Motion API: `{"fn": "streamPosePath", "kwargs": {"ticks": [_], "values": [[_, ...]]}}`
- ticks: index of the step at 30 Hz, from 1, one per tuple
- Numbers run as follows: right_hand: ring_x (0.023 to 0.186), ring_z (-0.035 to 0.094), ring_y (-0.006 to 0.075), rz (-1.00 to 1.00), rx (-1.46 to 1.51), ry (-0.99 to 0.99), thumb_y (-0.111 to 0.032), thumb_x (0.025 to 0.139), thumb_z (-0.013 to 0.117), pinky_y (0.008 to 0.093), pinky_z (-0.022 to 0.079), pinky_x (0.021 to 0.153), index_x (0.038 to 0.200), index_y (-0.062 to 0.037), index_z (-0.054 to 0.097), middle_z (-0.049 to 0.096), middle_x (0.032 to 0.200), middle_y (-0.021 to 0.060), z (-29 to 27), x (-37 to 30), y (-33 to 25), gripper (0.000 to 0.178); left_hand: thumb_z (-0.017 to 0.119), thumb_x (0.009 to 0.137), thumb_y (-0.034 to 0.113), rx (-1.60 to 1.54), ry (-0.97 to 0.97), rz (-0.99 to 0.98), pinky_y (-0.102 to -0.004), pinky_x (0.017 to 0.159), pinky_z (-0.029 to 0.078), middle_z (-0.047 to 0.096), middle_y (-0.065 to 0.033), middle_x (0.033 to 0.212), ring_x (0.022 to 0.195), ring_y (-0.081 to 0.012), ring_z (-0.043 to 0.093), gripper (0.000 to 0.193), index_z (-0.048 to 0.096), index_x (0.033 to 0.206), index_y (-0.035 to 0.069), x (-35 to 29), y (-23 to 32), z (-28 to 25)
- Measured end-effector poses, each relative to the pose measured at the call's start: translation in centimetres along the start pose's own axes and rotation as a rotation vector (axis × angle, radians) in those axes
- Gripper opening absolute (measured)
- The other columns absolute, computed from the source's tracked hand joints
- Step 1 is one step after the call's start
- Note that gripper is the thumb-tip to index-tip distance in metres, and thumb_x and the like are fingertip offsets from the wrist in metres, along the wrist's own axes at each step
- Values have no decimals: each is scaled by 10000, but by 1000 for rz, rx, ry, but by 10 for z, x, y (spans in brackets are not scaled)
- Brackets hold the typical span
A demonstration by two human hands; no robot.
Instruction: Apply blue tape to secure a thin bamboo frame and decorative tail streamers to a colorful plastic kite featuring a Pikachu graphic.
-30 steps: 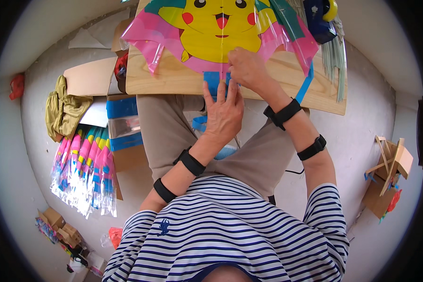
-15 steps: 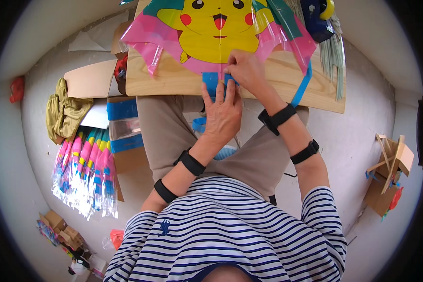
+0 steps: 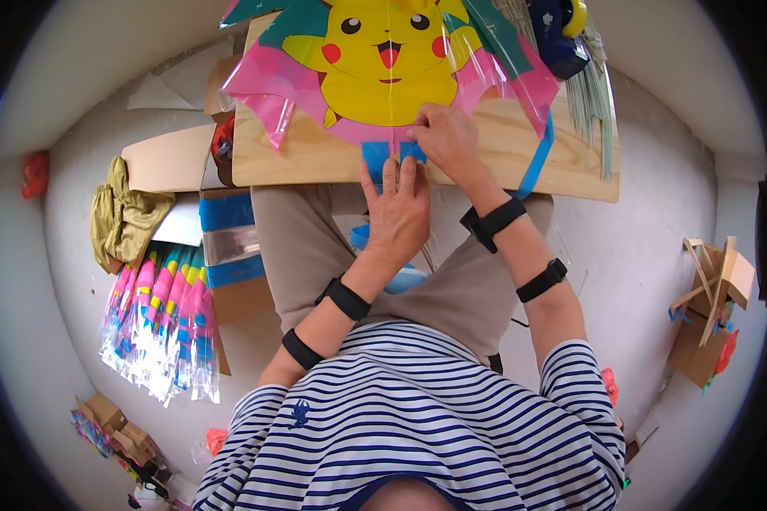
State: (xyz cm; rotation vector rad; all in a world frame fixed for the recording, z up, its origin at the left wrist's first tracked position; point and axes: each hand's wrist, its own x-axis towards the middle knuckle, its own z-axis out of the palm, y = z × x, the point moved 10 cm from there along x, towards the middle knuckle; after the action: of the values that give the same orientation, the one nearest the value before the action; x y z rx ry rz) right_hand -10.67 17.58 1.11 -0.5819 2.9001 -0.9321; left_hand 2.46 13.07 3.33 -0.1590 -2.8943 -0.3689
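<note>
A plastic kite (image 3: pixel 383 68) with a yellow cartoon face, pink edges and green corners lies flat on a wooden board (image 3: pixel 315 157) over my lap. A blue tail strip (image 3: pixel 375 155) sticks out from its lower tip. My left hand (image 3: pixel 396 213) lies flat with fingertips on the board's near edge, touching that blue strip. My right hand (image 3: pixel 447 136) presses down on the kite's pink lower edge just right of the tip, fingers bent. Black bands sit on both forearms.
A bundle of packed pink and blue kites (image 3: pixel 158 328) lies on the floor at my left, beside an olive cloth (image 3: pixel 123 217) and cardboard boxes (image 3: pixel 175 157). Thin sticks (image 3: pixel 592 102) rest on the board's right end. Wooden scraps (image 3: pixel 712 289) lie at the right.
The view has shifted so board and kite sit slightly lower in the picture. Both hands stay at the kite's lower tip; my right hand has settled a little lower on the pink edge.
</note>
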Motion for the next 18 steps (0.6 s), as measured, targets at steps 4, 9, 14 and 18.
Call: {"fn": "streamPosePath", "kwargs": {"ticks": [4, 9, 14, 18], "values": [[789, 650, 360, -100, -89, 98, -227, 691, 753, 468, 500, 673, 739, -84, 642, 671, 782, 120, 0, -1, -5, 187, 798, 648, 194, 16, 1, 11, -674, 1078, 233, 438, -137, 1301, 1241, -335, 407, 669, 579, 1240, -27, -2, 2, 2], [811, 652, 353, -44, 31, -58, -249, 683, 768, 462, 503, 687, 767, -90, 643, 670, 798, 111, -8, -2, 0, 219, 808, 637, 199, 39, -19, 32, -682, 1077, 231, 440, -128, 1301, 1245, -334, 410, 702, 568, 1258, -25, -3, 4, 2], [790, 659, 339, -28, -38, -60, -238, 675, 795, 446, 501, 672, 759, -60, 656, 678, 775, 134, -2, -9, 0, 240, 808, 629, 208, 53, -25, 27, -691, 1076, 220, 468, -132, 1315, 1259, -343, 425, 711, 570, 1261, -14, -5, 4, 3], [806, 657, 344, -20, 23, -73, -235, 674, 792, 449, 500, 694, 753, -57, 655, 679, 790, 145, 2, -4, 9, 238, 804, 639, 218, 20, 11, 93, -697, 1076, 206, 493, -140, 1346, 1288, -348, 434, 708, 569, 1279, 24, -11, 16, -13]]}}
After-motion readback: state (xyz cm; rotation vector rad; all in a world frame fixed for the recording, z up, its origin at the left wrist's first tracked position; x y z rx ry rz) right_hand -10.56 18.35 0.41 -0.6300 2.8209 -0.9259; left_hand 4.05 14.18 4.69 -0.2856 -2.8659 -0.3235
